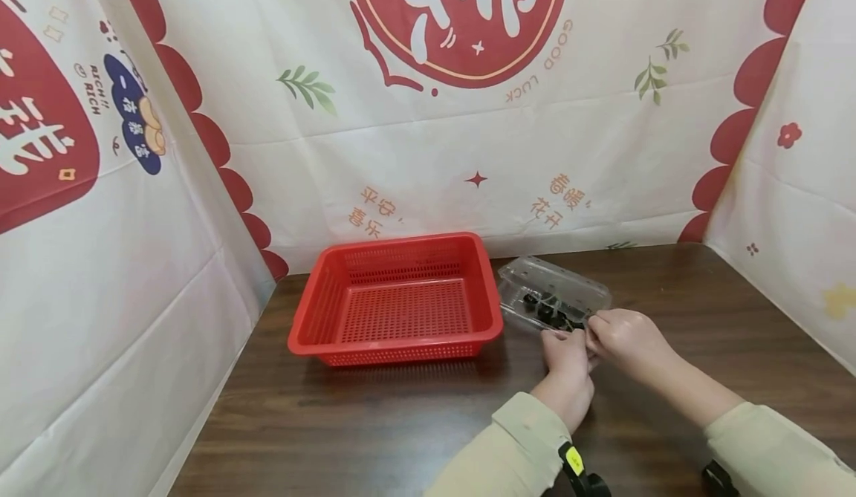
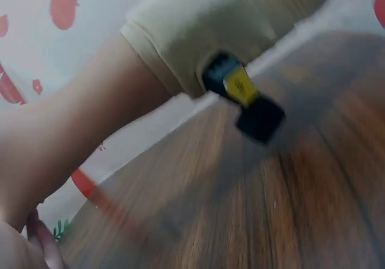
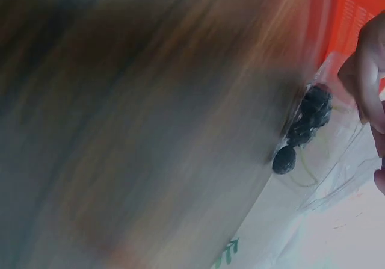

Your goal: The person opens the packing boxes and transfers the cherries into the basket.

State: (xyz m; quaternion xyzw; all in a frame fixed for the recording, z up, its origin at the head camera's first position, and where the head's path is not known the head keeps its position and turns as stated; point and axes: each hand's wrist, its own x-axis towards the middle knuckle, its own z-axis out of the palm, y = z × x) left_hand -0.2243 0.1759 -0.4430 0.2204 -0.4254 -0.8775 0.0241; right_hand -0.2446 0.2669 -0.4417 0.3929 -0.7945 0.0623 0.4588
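Note:
A clear plastic clamshell box (image 1: 555, 293) stands on the table with its lid raised at the back. Dark round fruits, seemingly grapes (image 1: 550, 310), lie inside; thin pale stems show among them in the right wrist view, where the grapes (image 3: 302, 120) sit along one wall. Both hands meet at the box's near right corner. My left hand (image 1: 568, 367) pinches the front edge, and my right hand (image 1: 628, 337) grips the edge just beside it. Their fingertips are partly hidden. The left wrist view has a sleeved forearm and part of a hand, without the box.
Left of the box is a red plastic basket (image 1: 401, 348) with perforated walls and floor. Both stand on a dark wooden table (image 1: 401, 423). White printed cloth (image 1: 401, 148) hangs behind and at both sides. A black device with a yellow label (image 1: 575, 461) is on the left sleeve.

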